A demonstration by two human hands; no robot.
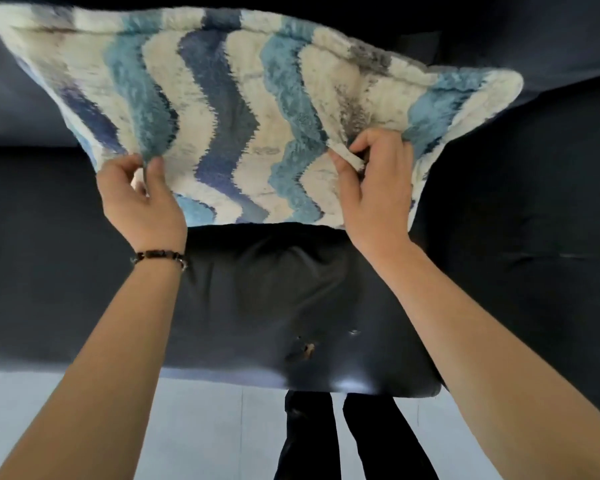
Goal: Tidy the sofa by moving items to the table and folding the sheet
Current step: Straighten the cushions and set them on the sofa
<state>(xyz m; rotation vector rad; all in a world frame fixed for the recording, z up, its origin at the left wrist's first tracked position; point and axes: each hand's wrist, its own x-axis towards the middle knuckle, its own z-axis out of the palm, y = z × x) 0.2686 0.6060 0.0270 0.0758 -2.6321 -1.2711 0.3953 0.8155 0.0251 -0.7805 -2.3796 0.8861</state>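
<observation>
A fluffy sheet [229,109] with wavy white, teal and dark blue stripes hangs spread in the air above the dark sofa [274,292]. My left hand [142,199] pinches its near edge at the left, a beaded bracelet on that wrist. My right hand [374,192] grips a bunched fold of the near edge at the right. The sheet's far corners reach up to the top left and out to the right, and it hides the sofa's back behind it.
The dark sofa seat fills the middle of the view, with a worn, torn patch [303,349] near its front edge. Below that edge lies a pale floor [187,427], where my legs in black trousers [357,441] stand.
</observation>
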